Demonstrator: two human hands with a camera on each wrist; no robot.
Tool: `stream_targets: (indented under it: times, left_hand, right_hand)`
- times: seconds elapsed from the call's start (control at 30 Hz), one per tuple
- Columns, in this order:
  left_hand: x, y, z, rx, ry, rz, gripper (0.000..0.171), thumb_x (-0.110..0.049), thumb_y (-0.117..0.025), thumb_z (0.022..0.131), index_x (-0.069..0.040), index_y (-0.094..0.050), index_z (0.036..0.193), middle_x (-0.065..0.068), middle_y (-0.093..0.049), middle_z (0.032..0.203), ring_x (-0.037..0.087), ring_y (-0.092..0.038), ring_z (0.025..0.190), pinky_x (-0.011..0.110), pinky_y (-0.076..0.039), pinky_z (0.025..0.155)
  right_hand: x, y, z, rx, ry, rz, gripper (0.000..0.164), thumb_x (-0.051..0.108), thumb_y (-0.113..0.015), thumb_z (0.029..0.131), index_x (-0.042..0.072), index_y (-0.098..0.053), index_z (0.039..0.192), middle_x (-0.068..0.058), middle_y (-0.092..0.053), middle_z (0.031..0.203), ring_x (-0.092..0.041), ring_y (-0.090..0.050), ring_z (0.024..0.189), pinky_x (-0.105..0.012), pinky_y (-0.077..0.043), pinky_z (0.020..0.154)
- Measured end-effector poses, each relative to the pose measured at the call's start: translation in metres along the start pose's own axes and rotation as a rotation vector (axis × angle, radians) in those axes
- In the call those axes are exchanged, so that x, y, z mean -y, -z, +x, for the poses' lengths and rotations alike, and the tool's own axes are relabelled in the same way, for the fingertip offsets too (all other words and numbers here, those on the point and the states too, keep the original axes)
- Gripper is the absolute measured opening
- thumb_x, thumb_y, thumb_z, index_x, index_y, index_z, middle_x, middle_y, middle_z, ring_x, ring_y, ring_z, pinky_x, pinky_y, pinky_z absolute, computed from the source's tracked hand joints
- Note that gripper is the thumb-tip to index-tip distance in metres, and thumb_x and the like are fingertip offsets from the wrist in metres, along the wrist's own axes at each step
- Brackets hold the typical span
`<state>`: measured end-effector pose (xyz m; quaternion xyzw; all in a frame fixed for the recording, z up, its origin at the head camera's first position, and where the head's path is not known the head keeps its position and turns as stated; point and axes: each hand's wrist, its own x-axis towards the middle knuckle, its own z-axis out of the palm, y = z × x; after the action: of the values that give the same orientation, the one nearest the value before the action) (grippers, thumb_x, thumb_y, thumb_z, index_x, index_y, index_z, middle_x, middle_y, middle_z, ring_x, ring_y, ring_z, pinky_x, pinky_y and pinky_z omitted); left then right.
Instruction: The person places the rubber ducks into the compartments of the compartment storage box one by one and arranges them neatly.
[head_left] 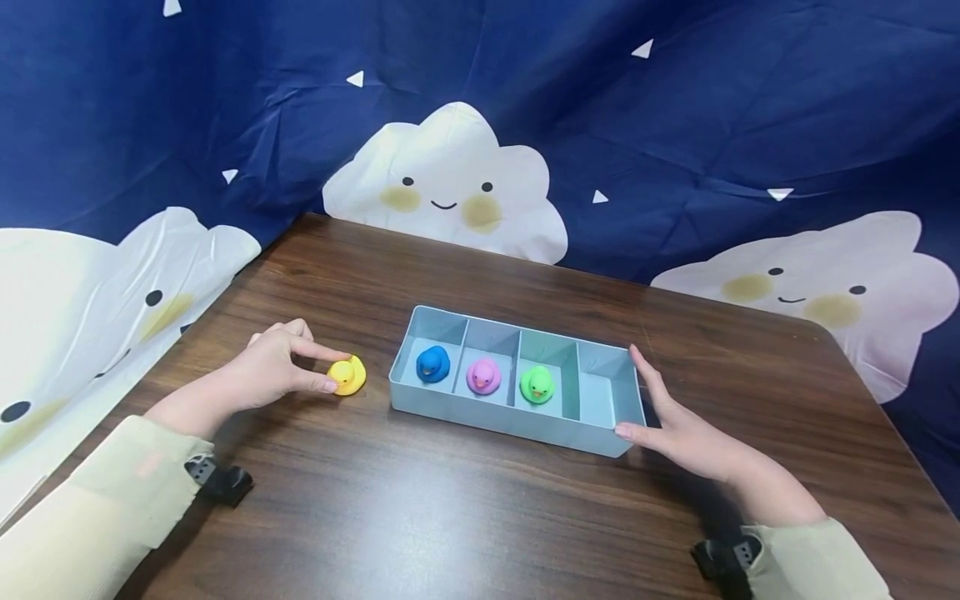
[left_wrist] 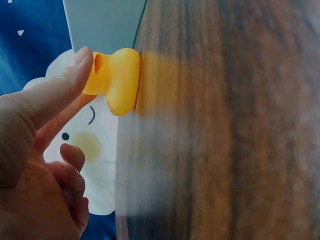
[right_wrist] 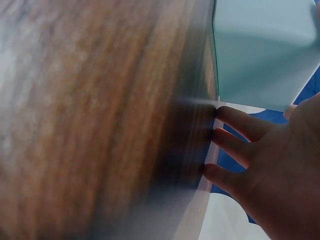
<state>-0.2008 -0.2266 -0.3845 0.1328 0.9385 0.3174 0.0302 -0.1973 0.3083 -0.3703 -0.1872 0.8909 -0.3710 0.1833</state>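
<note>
A yellow toy duck [head_left: 347,375] is at the table's left part, to the left of the light blue divided box [head_left: 495,417]. My left hand [head_left: 273,362] pinches the duck between thumb and index finger; in the left wrist view the duck [left_wrist: 122,82] is low at the tabletop. My right hand [head_left: 686,433] holds the box's right end, thumb at the front corner and index finger at the back one. In the right wrist view, the other fingers of the hand [right_wrist: 270,155] reach down by the table. A blue duck [head_left: 432,364], a pink duck [head_left: 483,377] and a green duck [head_left: 537,384] sit in separate compartments.
The box's rightmost compartment [head_left: 597,398] holds no duck. Under everything lies a dark brown wooden table [head_left: 465,517]. Behind it hangs a blue cloth [head_left: 600,100] printed with white clouds. A dark band with a small device [head_left: 217,479] is on the left wrist.
</note>
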Motion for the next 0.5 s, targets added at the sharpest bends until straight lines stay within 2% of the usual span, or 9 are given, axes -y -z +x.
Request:
stream_targets:
  times: [0.2, 0.5]
  left_hand:
    - [-0.0022, -0.0015, 0.0003, -0.007, 0.015, 0.014, 0.041, -0.041, -0.086, 0.073, -0.023, -0.079, 0.109, 0.004, -0.049, 0.083, 0.023, -0.042, 0.085, 0.041, -0.023, 0.072]
    - [-0.0065, -0.0003, -0.0008, -0.004, 0.024, -0.006, 0.043, -0.047, -0.085, 0.072, -0.020, -0.080, 0.106, 0.004, -0.048, 0.083, 0.021, -0.042, 0.082, 0.041, -0.023, 0.071]
  right_hand:
    - [0.0023, 0.0005, -0.0003, 0.000, -0.003, -0.018, 0.102, 0.029, -0.065, 0.095, 0.045, 0.018, 0.152, -0.027, 0.005, 0.159, -0.054, -0.005, 0.141, -0.079, -0.016, 0.096]
    - [0.0020, 0.0006, -0.0015, -0.004, -0.004, -0.029, 0.103, 0.030, -0.065, 0.095, 0.042, 0.019, 0.152, -0.028, 0.003, 0.159, -0.053, -0.006, 0.142, -0.077, -0.019, 0.097]
